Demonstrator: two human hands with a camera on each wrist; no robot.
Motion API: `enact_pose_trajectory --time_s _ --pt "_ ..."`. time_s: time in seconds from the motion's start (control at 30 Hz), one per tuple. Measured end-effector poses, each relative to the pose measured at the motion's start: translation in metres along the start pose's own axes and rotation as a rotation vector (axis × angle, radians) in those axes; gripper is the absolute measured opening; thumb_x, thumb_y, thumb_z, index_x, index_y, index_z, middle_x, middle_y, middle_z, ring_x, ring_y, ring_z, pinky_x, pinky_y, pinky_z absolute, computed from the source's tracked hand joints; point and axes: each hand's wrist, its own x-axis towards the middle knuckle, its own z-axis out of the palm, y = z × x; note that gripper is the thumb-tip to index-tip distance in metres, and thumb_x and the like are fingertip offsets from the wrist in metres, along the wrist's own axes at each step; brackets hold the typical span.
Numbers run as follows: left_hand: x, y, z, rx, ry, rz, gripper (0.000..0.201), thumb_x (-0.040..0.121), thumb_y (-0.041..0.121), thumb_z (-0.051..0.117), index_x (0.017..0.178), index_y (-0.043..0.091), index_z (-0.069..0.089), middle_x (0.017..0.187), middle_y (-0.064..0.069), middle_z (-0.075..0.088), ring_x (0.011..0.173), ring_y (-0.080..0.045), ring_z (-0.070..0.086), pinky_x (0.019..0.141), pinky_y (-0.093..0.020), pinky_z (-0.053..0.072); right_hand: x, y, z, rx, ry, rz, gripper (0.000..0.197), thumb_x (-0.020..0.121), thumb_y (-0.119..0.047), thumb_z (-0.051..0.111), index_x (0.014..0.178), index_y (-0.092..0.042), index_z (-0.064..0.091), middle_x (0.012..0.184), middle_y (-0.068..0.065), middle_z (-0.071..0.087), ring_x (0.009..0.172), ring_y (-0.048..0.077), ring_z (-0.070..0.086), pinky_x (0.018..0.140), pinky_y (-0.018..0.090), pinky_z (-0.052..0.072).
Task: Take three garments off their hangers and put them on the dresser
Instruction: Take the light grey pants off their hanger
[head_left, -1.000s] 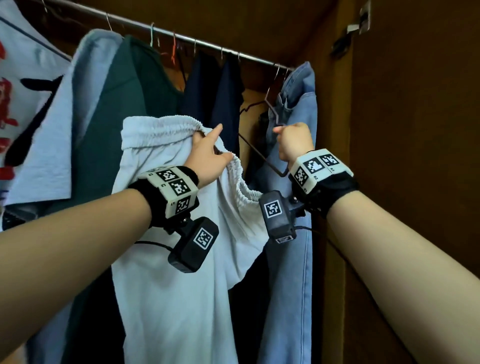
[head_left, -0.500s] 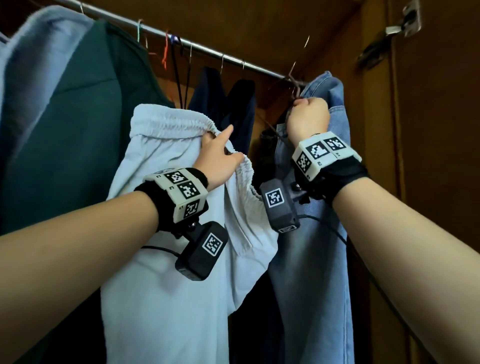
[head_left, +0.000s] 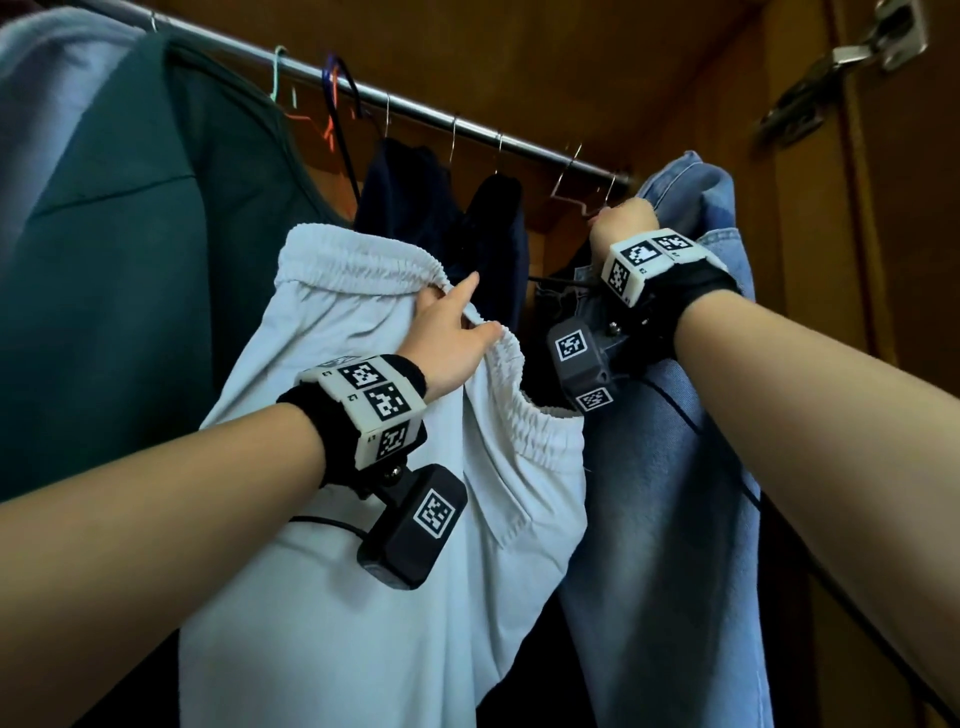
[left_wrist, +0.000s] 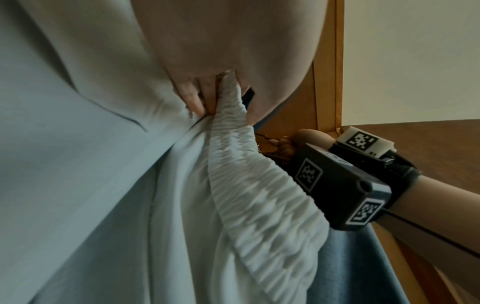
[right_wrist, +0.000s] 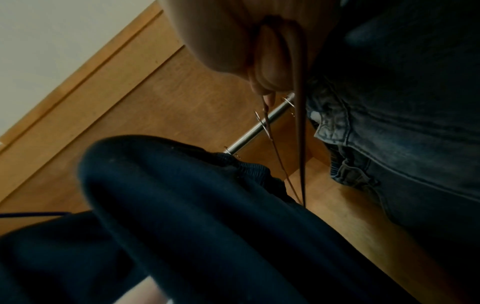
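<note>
We see a packed wardrobe: metal rail (head_left: 441, 117) runs from upper left down toward centre right of the head view, with a dark green garment (head_left: 130, 249) filling the left side, a pale blue one (head_left: 47, 98) at the far upper left, and two navy garments (head_left: 447, 228) hanging centre, just behind the work area. Blue jeans (head_left: 675, 493) hang at right, touching the pale elasticated shorts (head_left: 374, 519) along their right edge. Left hand (head_left: 449, 340) pinches the shorts' gathered waistband, thumb on the near side, index finger lying straight along the band. Right hand (head_left: 621, 221) is a closed fist up by the rail, over the top of the jeans. The head view hides what that fist holds; the right wrist view shows fingers (right_wrist: 270, 67) curled round the thin wires of a hanger (right_wrist: 298, 123), rail (right_wrist: 259, 125) just beyond, navy fabric (right_wrist: 194, 216) crowding the lower frame, denim (right_wrist: 402, 123) at right. Left wrist view shows the fingertips (left_wrist: 192, 98) clamped on the waistband (left_wrist: 259, 195) from inside, and the right hand (left_wrist: 291, 146) and its wrist camera close by at centre right. Brown wood wardrobe interior (head_left: 571, 62), door hinge (head_left: 852, 57) upper right. A pale wall or ceiling shows past the wood frame in both wrist views. We can't tell whether the shorts are still on any hanger.
</note>
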Motion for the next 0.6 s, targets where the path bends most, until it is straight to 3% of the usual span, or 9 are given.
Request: enact_pose_trajectory --time_s 0.03,0.07,0.1,0.13,0.27,0.33,0.4,0.47,0.6 --pt "0.001 -0.002 0.0 -0.002 -0.001 -0.006 0.062 0.094 0.025 0.052 0.148 0.028 0.023 0.155 -0.01 0.012 0.141 -0.026 0.027 0.117 -0.031 0.023 0.001 -0.002 0.002 0.0 0.023 -0.011 0.037 0.097 -0.02 0.04 0.13 -0.009 0.051 0.137 0.007 0.053 0.124 0.025 0.052 0.057 0.001 0.042" --pt "0.002 -0.004 0.0 -0.002 -0.002 -0.011 0.062 0.094 0.025 0.052 0.148 0.028 0.023 0.154 -0.01 0.012 0.141 -0.026 0.027 0.117 -0.031 0.023 0.001 -0.001 0.001 -0.136 0.039 -0.027 0.037 0.097 -0.017 0.041 0.131 -0.006 0.05 0.138 0.01 0.052 0.126 0.028 0.05 0.08 0.011 0.048" --pt "0.002 -0.005 0.0 0.0 -0.003 -0.014 0.062 0.094 0.025 0.052 0.148 0.028 0.023 0.154 -0.01 0.012 0.14 -0.026 0.027 0.117 -0.031 0.023 0.005 0.002 0.001 -0.337 0.013 -0.08 0.038 0.097 -0.014 0.042 0.133 -0.003 0.047 0.138 0.013 0.051 0.127 0.03 0.049 0.095 0.024 0.044" --pt "0.001 -0.008 0.0 0.0 -0.004 -0.017 0.062 0.094 0.025 0.052 0.148 0.027 0.024 0.154 -0.01 0.013 0.14 -0.025 0.028 0.115 -0.029 0.024 0.008 0.005 0.001 -0.39 0.009 -0.098 0.039 0.097 -0.014 0.043 0.133 0.0 0.047 0.138 0.016 0.051 0.126 0.03 0.049 0.099 0.03 0.041" --pt "-0.011 -0.015 0.004 0.005 -0.001 -0.032 0.062 0.094 0.025 0.052 0.149 0.027 0.024 0.153 -0.01 0.014 0.139 -0.023 0.03 0.111 -0.024 0.024 0.0 0.025 0.008 -0.053 0.094 -0.089 0.047 0.086 -0.028 0.048 0.122 0.001 0.056 0.112 0.019 0.064 0.092 0.027 0.057 0.09 0.041 0.047" --pt "-0.021 -0.015 0.006 0.018 -0.009 -0.042 0.062 0.094 0.025 0.052 0.149 0.026 0.023 0.153 -0.013 0.015 0.139 -0.024 0.03 0.114 -0.027 0.023 -0.024 0.032 0.007 -0.028 0.11 -0.092 0.05 0.084 -0.029 0.051 0.124 0.002 0.052 0.122 0.018 0.061 0.105 0.029 0.057 0.097 0.038 0.042" --pt "-0.034 -0.011 0.008 0.037 -0.013 -0.055 0.063 0.094 0.024 0.052 0.149 0.026 0.022 0.152 -0.014 0.016 0.132 -0.021 0.037 0.109 -0.021 0.025 -0.044 0.042 0.003 -0.005 0.148 -0.117 0.049 0.087 -0.023 0.051 0.13 0.0 0.046 0.134 0.015 0.052 0.122 0.029 0.05 0.103 0.034 0.037" --pt "-0.049 -0.007 0.01 0.048 -0.015 -0.068 0.064 0.094 0.023 0.053 0.149 0.026 0.021 0.151 -0.014 0.018 0.128 -0.02 0.039 0.104 -0.017 0.025 -0.074 0.052 -0.005 0.004 0.129 -0.121 0.053 0.088 -0.021 0.052 0.136 0.0 0.04 0.14 0.014 0.046 0.128 0.027 0.045 0.109 0.032 0.034" --pt "-0.083 0.002 0.013 0.061 -0.008 -0.072 0.065 0.093 0.024 0.054 0.149 0.023 0.022 0.155 -0.014 0.014 0.143 -0.023 0.025 0.116 -0.026 0.02 -0.141 0.074 -0.012 0.008 0.039 -0.064 0.058 0.087 -0.024 0.056 0.138 -0.001 0.038 0.141 0.013 0.044 0.13 0.024 0.043 0.109 0.03 0.034"
